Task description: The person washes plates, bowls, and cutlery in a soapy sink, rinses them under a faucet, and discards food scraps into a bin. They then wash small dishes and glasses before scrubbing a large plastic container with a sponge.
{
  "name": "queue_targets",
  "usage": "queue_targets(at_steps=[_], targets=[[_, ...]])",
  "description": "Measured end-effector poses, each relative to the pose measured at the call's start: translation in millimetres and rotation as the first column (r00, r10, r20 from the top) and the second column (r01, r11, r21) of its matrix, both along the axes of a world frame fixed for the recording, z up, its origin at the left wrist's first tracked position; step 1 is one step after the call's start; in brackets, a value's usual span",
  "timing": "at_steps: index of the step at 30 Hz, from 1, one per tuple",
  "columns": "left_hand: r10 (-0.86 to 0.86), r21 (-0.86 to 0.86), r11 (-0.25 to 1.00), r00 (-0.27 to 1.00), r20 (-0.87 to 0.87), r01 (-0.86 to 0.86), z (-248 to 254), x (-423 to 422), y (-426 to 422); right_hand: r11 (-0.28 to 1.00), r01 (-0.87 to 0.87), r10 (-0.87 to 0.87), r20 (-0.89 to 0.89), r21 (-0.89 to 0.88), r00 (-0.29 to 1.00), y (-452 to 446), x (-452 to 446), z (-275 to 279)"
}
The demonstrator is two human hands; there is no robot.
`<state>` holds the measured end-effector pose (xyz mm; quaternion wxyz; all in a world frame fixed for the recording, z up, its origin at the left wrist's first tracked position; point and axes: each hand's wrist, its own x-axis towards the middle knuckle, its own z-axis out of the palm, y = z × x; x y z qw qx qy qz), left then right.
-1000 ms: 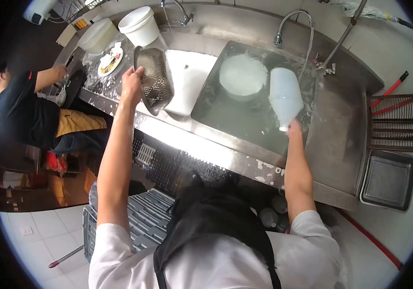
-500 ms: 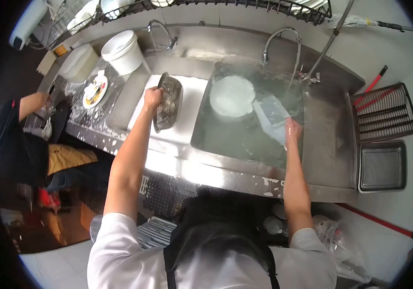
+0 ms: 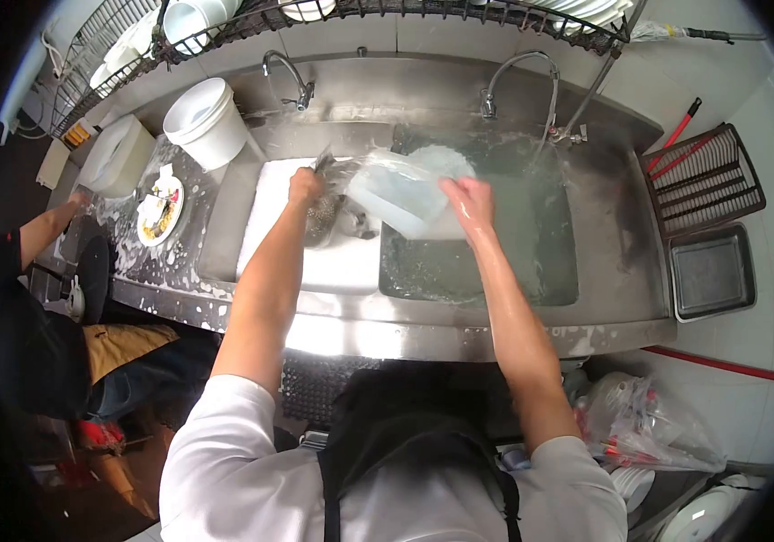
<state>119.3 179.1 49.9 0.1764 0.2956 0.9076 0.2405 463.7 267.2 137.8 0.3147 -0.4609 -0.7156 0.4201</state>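
Observation:
My left hand (image 3: 305, 187) is closed on the rim of a perforated metal strainer (image 3: 322, 221), held tilted over the foam-filled left basin (image 3: 342, 278). In my right hand (image 3: 472, 200) is a translucent plastic container (image 3: 398, 200), tipped toward the strainer. Water splashes between the two, blurring the strainer's near side. The container hangs above the left edge of the water-filled right basin (image 3: 522, 262). Behind it a round white item (image 3: 444, 161) shows in the water, partly covered.
Two taps (image 3: 301, 95) (image 3: 488, 107) stand along the back. To the left are a white bucket (image 3: 204, 122), a lidded tub (image 3: 117, 158) and a plate with food scraps (image 3: 161, 212). Another person's arm (image 3: 48, 226) reaches in there. A black rack (image 3: 708, 181) and metal tray (image 3: 712, 271) sit right.
My right hand has lifted the container out of the right basin and brought it left to the strainer, with water now splashing. My left hand keeps the strainer, which has shifted slightly.

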Motion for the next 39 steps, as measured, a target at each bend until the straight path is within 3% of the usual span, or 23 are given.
queue_targets(at_steps=[2,5,8,11,12,13,14,17,19,20,23,26,27,29,31,32,33,34,35,36,37,38,39], targets=[[0.024,-0.004,1.000,0.999,-0.043,-0.024,-7.6,-4.3,-0.6,0.981,-0.042,0.008,0.174,0.191,0.985,-8.9,-20.9,44.5],[-0.172,-0.068,0.985,0.967,-0.186,0.162,-40.3,-34.3,3.6,0.933,-0.050,-0.050,0.266,0.356,0.963,-22.9,-44.2,101.2],[-0.306,-0.286,0.930,0.918,-0.252,0.232,1.7,-22.2,5.4,0.876,0.027,-0.109,0.144,0.482,0.984,-24.3,-42.1,126.7],[-0.375,-0.181,0.925,0.883,-0.283,0.335,18.4,-37.2,-4.1,0.830,0.268,-0.270,-0.069,0.490,0.961,3.1,-14.7,104.0],[-0.391,-0.135,0.920,0.876,-0.283,0.367,25.6,-40.5,-8.5,0.868,0.282,-0.280,-0.066,0.409,0.958,13.1,4.7,93.9],[-0.489,-0.302,0.868,0.784,-0.382,0.394,31.2,-47.7,-10.7,0.899,0.294,-0.290,-0.061,0.325,0.955,23.6,26.8,80.8],[-0.588,-0.462,0.798,0.670,-0.454,0.387,36.5,-58.5,-11.3,0.946,0.306,-0.284,-0.176,0.112,0.943,34.8,46.4,57.2],[-0.164,-0.075,0.985,0.972,-0.165,0.154,10.3,-118.7,-16.3,0.879,0.200,-0.359,-0.325,-0.433,0.875,39.7,101.4,12.2],[0.070,0.344,0.918,0.937,0.343,-0.195,62.1,-78.5,-37.4,0.890,0.202,-0.339,-0.299,-0.408,0.892,36.3,125.4,-15.6],[0.068,0.432,0.874,0.935,0.349,-0.225,94.9,-43.1,-46.6,0.895,0.204,-0.332,-0.289,-0.396,0.898,37.0,135.1,-28.4],[-0.063,0.438,0.890,0.917,0.393,-0.126,140.4,-10.9,-51.3,0.909,0.128,-0.242,-0.254,-0.397,0.936,41.3,161.8,-60.2],[-0.222,0.516,0.856,0.898,0.380,-0.007,165.7,26.8,-38.0,0.978,0.020,-0.032,-0.058,-0.206,0.998,54.5,189.9,-92.4],[-0.260,0.508,0.857,0.925,0.276,0.089,175.7,49.4,-31.8,0.989,0.140,-0.143,0.053,0.052,0.988,54.4,199.8,-94.8],[-0.355,0.477,0.823,0.935,0.009,0.308,189.3,96.5,-22.3,0.787,0.248,-0.409,0.177,0.564,0.895,54.2,211.5,-97.4],[-0.408,0.479,0.733,0.876,-0.259,0.483,183.5,153.0,-10.1,0.970,0.156,-0.160,0.003,0.184,0.987,50.3,225.4,-65.3],[-0.409,0.347,0.708,0.758,-0.507,0.614,201.1,213.6,-10.7,0.998,0.056,-0.057,-0.120,-0.015,0.991,42.9,233.2,-45.7],[-0.460,0.290,0.723,0.750,-0.475,0.627,202.3,252.2,-6.0,0.956,-0.124,0.043,-0.293,-0.266,0.955,37.4,239.6,-28.9],[-0.499,0.324,0.569,0.630,-0.594,0.756,192.7,283.7,0.9,0.914,-0.190,0.043,-0.380,-0.359,0.924,32.4,246.9,-11.5],[-0.488,0.231,0.426,0.437,-0.756,0.875,198.3,321.2,7.4,0.860,-0.262,0.032,-0.464,-0.439,0.885,26.0,255.2,4.0],[-0.492,0.199,0.417,0.404,-0.771,0.887,190.1,352.9,12.9,0.794,-0.337,0.013,-0.541,-0.505,0.841,22.6,262.9,10.5],[-0.528,0.197,0.322,0.348,-0.775,0.926,179.4,378.5,19.8,0.774,-0.371,0.028,-0.558,-0.513,0.829,24.8,273.0,7.4],[-0.533,0.102,0.337,0.279,-0.799,0.936,167.4,405.1,23.4,0.753,-0.404,0.042,-0.575,-0.519,0.817,29.8,287.0,1.9],[-0.507,0.177,0.284,0.304,-0.807,0.942,155.0,427.1,31.6,0.730,-0.438,0.057,-0.591,-0.525,0.804,33.3,301.9,-2.0]])
